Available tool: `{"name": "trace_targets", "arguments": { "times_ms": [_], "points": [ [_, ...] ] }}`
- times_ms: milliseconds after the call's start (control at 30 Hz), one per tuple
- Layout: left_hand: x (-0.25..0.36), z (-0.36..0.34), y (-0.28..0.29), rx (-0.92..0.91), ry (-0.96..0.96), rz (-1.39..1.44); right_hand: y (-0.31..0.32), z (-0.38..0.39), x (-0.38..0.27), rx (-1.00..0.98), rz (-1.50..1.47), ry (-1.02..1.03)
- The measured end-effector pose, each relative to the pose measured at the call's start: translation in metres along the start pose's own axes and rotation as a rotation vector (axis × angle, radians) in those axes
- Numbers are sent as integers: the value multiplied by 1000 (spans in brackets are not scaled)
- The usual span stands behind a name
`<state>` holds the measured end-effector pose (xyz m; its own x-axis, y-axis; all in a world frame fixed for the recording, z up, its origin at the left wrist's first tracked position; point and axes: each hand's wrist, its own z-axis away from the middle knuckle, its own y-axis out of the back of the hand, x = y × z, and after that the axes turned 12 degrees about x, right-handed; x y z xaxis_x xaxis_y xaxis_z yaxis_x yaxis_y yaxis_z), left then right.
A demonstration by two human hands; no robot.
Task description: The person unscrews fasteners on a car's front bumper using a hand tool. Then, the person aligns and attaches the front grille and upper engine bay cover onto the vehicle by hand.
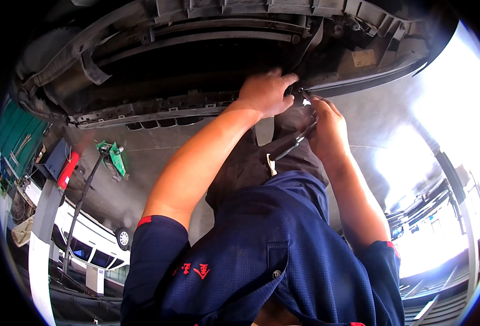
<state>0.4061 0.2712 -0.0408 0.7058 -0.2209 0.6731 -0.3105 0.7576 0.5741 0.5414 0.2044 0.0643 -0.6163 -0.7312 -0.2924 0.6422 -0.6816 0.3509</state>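
A slim tool [299, 138] juts from curled, gripping right fingers [327, 104]; left fingers' [289, 79] hold is unclear.

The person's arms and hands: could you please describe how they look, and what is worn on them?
The left hand and the right hand are ungloved, and the forearms are bare too. Both sleeves are short and dark blue with red trim at the edge, matching the dark blue shirt.

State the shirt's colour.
Navy blue: the shirt, with red sleeve trim; shows best in the head view.
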Motion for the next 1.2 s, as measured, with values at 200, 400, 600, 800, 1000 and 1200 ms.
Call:
{"name": "trace_targets", "arguments": {
  "times_ms": [200, 400, 600, 800, 1000, 1200],
  "points": [
    [-8, 0, 0, -4, -2, 15, 5, -8, 2, -30, -10, 37],
    [-9, 1, 4, -38, 18, 41, 4, -12, -10, -146, 1378, 1098],
    [-13, 3, 4, -28, 12, 54, 4, -18, -11, -112, 708, 380],
    [-17, 1, 1, -40, -10, 80, 0, -18, -4, -126, 535, 399],
    [-3, 5, 2, 26, 45, -31, 4, -19, -6, -25, 1150, 1049],
    [14, -1, -5, 7, 125, -93, 7, -15, 13, 96, 1032, 973]
  ]
}}
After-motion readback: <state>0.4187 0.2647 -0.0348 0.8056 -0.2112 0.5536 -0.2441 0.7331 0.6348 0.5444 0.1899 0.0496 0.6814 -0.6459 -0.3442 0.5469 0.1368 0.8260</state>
